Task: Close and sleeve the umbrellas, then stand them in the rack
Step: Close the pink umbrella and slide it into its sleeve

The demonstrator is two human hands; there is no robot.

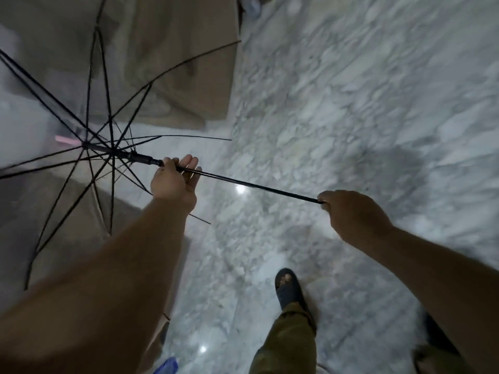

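head view, nearest you first: your foot in a dark sandal (288, 286) stands on the marble floor (351, 103), below and between the two hands. keep that stance square, since the pull to come runs across your body.

your right hand (351, 215) is curled tight around the near end of the umbrella's shaft (248, 185); the handle itself is hidden inside the fist, so i cannot tell its shape. hold that end firm and level, as the anchor.

your left hand (172, 182) sits farther up the shaft, just on your side of the runner (141, 158). the thumb side wraps the rod, but the fingers (189, 161) stand up rather loose beyond it, so this reads as a light hold, not a full grip. the frame is motion-blurred here, so it may be firmer than it looks.

beyond those fingers the umbrella (89, 125) is open wide, its black ribs (64, 184) splayed over a clear canopy, with a beige cloth (167, 76) showing through and past it.

to close it well, slide the left fingers forward onto the runner, find the catch with your thumb, then draw the runner back toward the right fist in one straight stroke. keep fingertips clear of the stretcher joints just ahead of them, where they would get pinched. no sleeve or rack shows here.
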